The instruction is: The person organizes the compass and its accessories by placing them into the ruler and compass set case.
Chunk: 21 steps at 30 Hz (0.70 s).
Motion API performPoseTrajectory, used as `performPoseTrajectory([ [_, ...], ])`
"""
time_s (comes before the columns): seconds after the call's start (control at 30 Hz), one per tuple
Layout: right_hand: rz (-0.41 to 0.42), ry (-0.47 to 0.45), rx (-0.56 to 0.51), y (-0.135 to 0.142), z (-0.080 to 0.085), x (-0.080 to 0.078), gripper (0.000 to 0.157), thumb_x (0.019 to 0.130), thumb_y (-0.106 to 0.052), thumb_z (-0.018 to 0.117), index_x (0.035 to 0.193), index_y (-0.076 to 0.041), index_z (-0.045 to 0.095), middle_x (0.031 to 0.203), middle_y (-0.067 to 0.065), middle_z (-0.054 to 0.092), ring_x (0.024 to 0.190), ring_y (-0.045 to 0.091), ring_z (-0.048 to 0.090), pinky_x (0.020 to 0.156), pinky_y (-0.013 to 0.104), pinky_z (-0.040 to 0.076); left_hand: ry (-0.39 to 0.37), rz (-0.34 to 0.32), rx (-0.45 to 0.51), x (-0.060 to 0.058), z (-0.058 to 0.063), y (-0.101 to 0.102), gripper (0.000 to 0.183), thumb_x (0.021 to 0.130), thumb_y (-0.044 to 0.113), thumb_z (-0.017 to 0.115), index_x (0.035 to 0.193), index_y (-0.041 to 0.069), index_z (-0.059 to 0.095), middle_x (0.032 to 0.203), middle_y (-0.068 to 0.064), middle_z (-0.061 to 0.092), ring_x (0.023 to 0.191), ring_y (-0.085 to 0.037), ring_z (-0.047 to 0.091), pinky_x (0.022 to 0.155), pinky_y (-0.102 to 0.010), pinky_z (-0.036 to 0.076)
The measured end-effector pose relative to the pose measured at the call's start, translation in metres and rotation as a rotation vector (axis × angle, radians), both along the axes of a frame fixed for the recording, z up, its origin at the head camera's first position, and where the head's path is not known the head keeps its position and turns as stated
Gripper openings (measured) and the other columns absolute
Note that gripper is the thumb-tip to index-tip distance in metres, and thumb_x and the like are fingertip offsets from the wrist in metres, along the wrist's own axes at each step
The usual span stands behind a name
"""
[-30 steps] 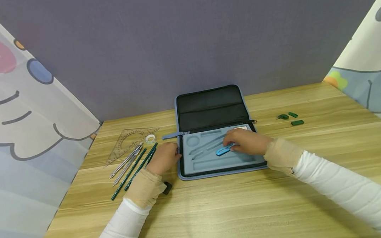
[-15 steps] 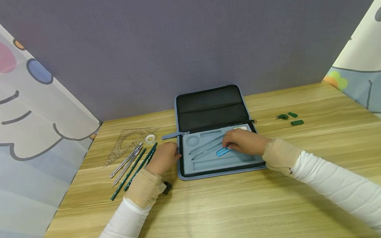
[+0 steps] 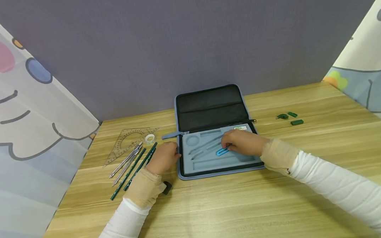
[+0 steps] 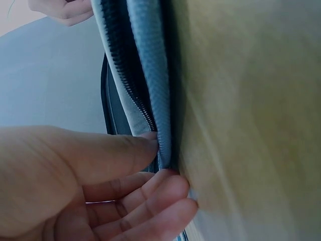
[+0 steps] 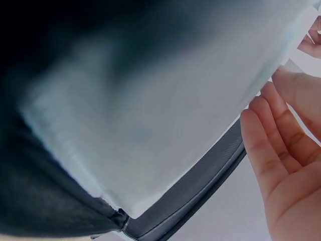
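Observation:
A zip case (image 3: 216, 173) lies open on the table, its moulded grey insert (image 3: 216, 164) facing up. My left hand (image 3: 163, 157) is at the case's left side; in the left wrist view, its thumb and fingers pinch the zipped edge (image 4: 155, 75). Over the insert's right half, my right hand (image 3: 244, 142) pinches a small blue utility knife (image 3: 222, 151). The fingers cover the knife's right end. The right wrist view shows the right fingertips (image 5: 251, 118) at the insert's edge, with the knife hidden. A white eraser (image 3: 240, 128) with a green label sits in the insert's top right corner.
Left of the case lie a clear set square (image 3: 119, 147), a tape roll (image 3: 150, 138), silver compasses (image 3: 126, 162) and dark green pencils (image 3: 129, 173). A small green sharpener-like piece (image 3: 282, 116) and two green blocks (image 3: 296, 122) lie to the right.
My right hand has shifted slightly left over the insert, covering more of the knife and uncovering the eraser. The left hand stays at the case's edge.

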State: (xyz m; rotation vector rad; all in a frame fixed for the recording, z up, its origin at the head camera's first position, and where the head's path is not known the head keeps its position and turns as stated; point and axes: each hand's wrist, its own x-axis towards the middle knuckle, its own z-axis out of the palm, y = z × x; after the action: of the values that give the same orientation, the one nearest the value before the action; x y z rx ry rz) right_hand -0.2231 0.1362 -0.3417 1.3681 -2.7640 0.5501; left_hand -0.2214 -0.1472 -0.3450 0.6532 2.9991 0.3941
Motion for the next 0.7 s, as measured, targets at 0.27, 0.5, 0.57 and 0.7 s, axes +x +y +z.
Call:
performPoseTrajectory([
  [0.27, 0.000, 0.003, 0.000, 0.000, 0.000, 0.000, 0.019, 0.078, 0.008, 0.070, 0.081, -0.010, 0.064, 0.083, -0.001, 0.060, 0.075, 0.011, 0.053, 0.068, 0.027, 0.048, -0.013, 0.004, 0.002, 0.000, 0.002, 0.001, 0.036, 0.085, 0.007, 0.068, 0.060, 0.011, 0.043, 0.054, 0.002, 0.035, 0.049, -0.013, 0.035, 0.049, -0.025, 0.028],
  [0.5, -0.014, 0.032, -0.005, 0.007, 0.003, 0.002, 0.017, 0.079, 0.006, 0.070, 0.088, -0.008, 0.068, 0.089, 0.001, 0.065, 0.083, 0.015, 0.061, 0.073, 0.029, 0.051, -0.014, 0.003, 0.001, 0.002, 0.003, 0.001, 0.035, 0.085, 0.007, 0.068, 0.060, 0.010, 0.044, 0.054, 0.001, 0.037, 0.049, -0.013, 0.036, 0.049, -0.025, 0.029],
  [0.57, -0.020, 0.047, -0.017, 0.013, 0.005, 0.002, 0.017, 0.079, 0.006, 0.070, 0.091, -0.006, 0.069, 0.092, 0.003, 0.066, 0.086, 0.018, 0.062, 0.074, 0.031, 0.052, -0.014, 0.002, 0.002, 0.002, 0.002, 0.000, 0.034, 0.085, 0.007, 0.068, 0.060, 0.010, 0.045, 0.054, 0.001, 0.038, 0.049, -0.013, 0.037, 0.049, -0.025, 0.030],
  [0.7, -0.060, 0.060, -0.027, 0.030, 0.009, 0.003, 0.016, 0.080, 0.005, 0.069, 0.093, -0.005, 0.069, 0.092, 0.004, 0.065, 0.084, 0.019, 0.062, 0.072, 0.033, 0.052, -0.016, -0.004, 0.007, 0.001, 0.001, 0.000, 0.031, 0.085, 0.007, 0.068, 0.062, 0.009, 0.047, 0.055, 0.000, 0.039, 0.049, -0.013, 0.038, 0.049, -0.025, 0.030],
])
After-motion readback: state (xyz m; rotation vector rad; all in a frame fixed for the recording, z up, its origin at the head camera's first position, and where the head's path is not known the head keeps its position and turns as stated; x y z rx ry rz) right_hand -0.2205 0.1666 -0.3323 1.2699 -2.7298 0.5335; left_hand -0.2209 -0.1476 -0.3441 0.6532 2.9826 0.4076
